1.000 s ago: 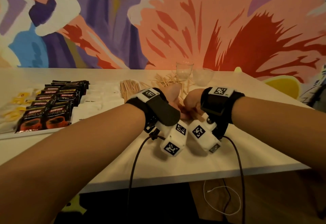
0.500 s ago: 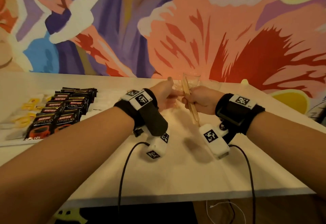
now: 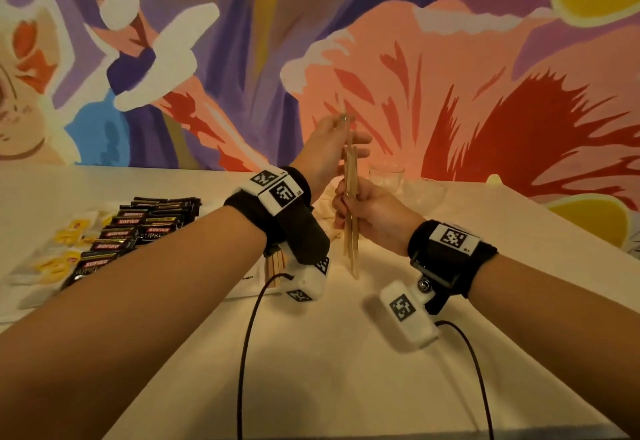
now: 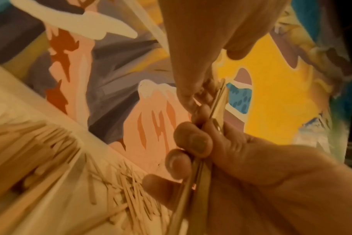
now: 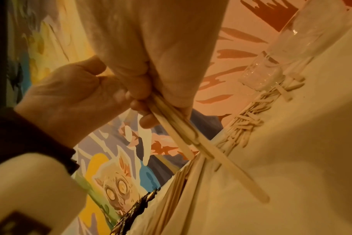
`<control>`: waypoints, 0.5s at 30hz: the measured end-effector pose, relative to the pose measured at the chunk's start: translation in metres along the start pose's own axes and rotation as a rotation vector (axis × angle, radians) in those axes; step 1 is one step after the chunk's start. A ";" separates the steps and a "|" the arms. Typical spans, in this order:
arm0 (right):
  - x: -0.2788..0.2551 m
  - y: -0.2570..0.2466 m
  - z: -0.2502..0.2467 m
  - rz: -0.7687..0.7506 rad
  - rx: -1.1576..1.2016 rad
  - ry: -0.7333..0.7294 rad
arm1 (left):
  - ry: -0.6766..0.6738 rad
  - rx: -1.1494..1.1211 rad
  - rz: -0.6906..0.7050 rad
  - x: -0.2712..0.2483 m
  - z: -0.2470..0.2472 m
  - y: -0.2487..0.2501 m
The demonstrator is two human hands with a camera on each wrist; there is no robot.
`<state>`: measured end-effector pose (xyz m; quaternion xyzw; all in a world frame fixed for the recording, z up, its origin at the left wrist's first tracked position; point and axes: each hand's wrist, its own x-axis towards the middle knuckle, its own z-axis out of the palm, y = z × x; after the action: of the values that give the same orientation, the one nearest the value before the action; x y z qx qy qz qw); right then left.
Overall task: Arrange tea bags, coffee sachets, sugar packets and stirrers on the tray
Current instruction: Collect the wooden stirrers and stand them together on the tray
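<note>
My right hand (image 3: 346,204) grips a bundle of wooden stirrers (image 3: 350,231) upright above the table, its fingers wrapped round their middle. My left hand (image 3: 346,127) is higher, pinching the bundle's top ends. The left wrist view shows that pinch on the stirrers (image 4: 218,98). In the right wrist view the stirrers (image 5: 191,136) slant down from my fist. The tray (image 3: 20,308) at the left holds black coffee sachets (image 3: 138,231), yellow-tagged tea bags (image 3: 65,235), white sugar packets (image 3: 247,278) and a row of stirrers (image 3: 275,269), partly hidden by my left wrist.
Two clear glasses (image 3: 386,176) stand at the back of the white table, just behind my hands. A heap of loose stirrers (image 5: 247,120) lies on the cloth beside them. Cables hang from both wrist cameras over the table's front edge.
Both hands have risen from the table with the stirrer bundle. The bundle now stands upright, and my left hand has climbed to its top end.
</note>
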<state>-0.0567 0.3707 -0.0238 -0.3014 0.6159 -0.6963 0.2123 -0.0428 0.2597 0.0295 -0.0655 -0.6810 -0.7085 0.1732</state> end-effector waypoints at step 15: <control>0.001 0.014 -0.006 -0.016 -0.034 0.054 | -0.137 0.178 0.238 -0.015 0.018 -0.016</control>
<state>-0.0624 0.3722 -0.0379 -0.2908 0.6308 -0.6952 0.1847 -0.0365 0.2798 0.0106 -0.1782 -0.7388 -0.6136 0.2142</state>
